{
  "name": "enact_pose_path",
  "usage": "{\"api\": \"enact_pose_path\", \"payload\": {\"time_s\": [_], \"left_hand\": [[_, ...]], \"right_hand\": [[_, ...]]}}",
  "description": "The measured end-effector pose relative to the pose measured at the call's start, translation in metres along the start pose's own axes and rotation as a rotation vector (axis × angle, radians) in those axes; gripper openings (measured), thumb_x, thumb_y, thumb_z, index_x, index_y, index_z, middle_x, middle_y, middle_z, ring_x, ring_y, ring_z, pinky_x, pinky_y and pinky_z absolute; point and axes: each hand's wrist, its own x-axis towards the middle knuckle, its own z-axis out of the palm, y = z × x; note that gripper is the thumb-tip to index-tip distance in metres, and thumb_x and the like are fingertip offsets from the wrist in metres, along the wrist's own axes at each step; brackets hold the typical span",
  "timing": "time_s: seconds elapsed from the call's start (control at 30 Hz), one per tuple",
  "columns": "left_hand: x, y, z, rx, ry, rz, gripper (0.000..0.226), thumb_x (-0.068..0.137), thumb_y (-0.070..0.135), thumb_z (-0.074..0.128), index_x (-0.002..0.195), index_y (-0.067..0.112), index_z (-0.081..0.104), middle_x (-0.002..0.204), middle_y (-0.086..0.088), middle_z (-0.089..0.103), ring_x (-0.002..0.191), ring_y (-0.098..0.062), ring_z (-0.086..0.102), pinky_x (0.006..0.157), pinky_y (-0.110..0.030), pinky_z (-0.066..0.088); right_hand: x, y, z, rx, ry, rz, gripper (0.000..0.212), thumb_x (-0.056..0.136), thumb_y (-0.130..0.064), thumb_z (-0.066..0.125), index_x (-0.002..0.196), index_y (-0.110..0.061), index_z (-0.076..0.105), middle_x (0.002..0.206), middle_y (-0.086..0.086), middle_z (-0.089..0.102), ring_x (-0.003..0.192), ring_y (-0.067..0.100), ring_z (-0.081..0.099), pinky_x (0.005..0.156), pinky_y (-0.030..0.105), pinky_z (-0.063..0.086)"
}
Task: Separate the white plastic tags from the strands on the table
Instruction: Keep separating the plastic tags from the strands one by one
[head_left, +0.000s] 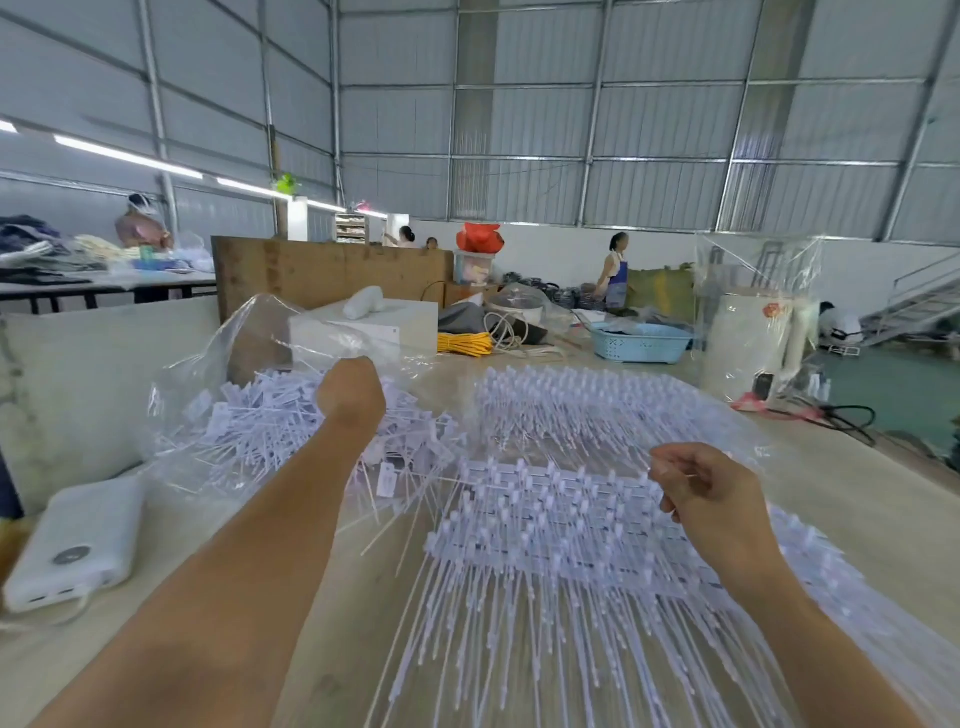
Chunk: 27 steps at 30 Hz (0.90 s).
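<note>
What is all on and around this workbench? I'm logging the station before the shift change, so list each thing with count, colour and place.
tag sheets: several, white, stacked mid-table, unseparated
loose tags: a pile, white, on the clear bag at left
clear bag: one, transparent, left of middle
power bank: one, white, near left edge
box: one, white, behind the bag
cord: one coil, yellow, far middle
basket: one, light blue, far right of middle
table: one, pale wood
left hand: over the loose tags, fingers hidden from the camera
right hand: pinches a thin strand above the sheets
</note>
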Motion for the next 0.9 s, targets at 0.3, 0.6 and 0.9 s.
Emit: {"api": "enact_pose_path", "payload": {"time_s": [0.3,0.6,0.9], "left_hand": [[-0.019,0.028,-0.014,0.252,0.017,0.108,0.027,0.087,0.002,0.058,0.112,0.01,0.063,0.113,-0.007,0.064,0.106,-0.024,0.063,0.079,-0.032,0.051],[-0.097,0.104,0.015,-0.288,-0.619,0.73,0.029,0.094,0.029,0.057,0.098,0.003,0.07,0.103,-0.009,0.069,0.092,-0.024,0.066,0.078,-0.031,0.049],[-0.167,0.108,0.043,-0.059,-0.395,0.683,0.044,0.102,0.036,0.027,0.128,0.004,0.044,0.13,-0.015,0.039,0.118,-0.03,0.035,0.096,-0.038,0.034]], "right_hand": [[0.0,0.004,0.001,-0.055,-0.053,0.033,0.014,0.088,-0.001,0.059,0.086,-0.015,0.063,0.08,0.004,0.064,0.062,0.011,0.058,0.054,0.015,0.047],[-0.005,0.026,-0.005,-0.799,-0.4,-0.029,0.033,0.092,-0.034,0.056,0.118,-0.014,0.062,0.116,0.006,0.061,0.109,0.024,0.056,0.091,0.031,0.045],[-0.003,-0.009,-0.025,-1.006,-0.767,0.207,0.047,0.091,-0.023,0.053,0.132,0.0,0.048,0.137,0.016,0.048,0.121,0.029,0.051,0.1,0.036,0.043]]}}
